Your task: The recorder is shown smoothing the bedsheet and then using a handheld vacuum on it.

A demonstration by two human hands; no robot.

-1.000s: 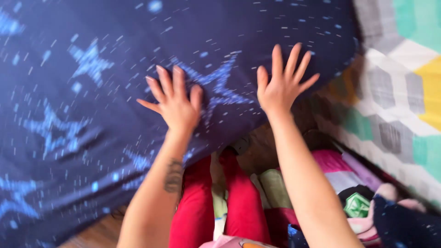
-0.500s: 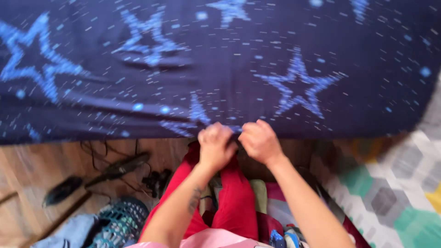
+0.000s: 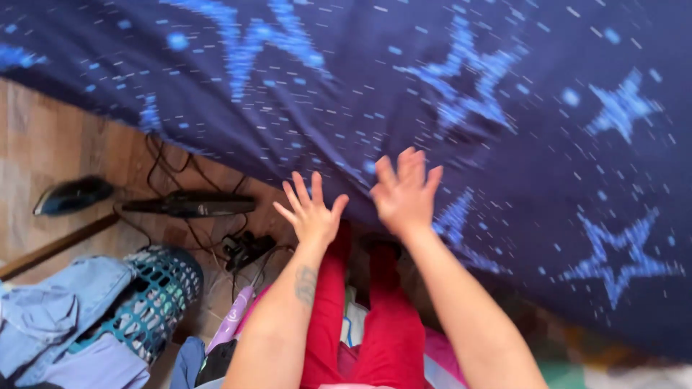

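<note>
Starry sheet (image 3: 432,86) under splayed hands (image 3: 311,215) (image 3: 404,194)

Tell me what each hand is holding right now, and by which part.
Nothing is held. Left hand and right hand are open with fingers spread at the edge of the dark blue star-patterned sheet.

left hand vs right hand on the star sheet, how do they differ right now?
The left hand sits at the edge of the dark blue star sheet, its fingers spread wide; the right hand lies further onto the sheet, its fingers closer together. The left forearm bears a dark mark; the right forearm is bare. Both hands are open, palms down.
</note>
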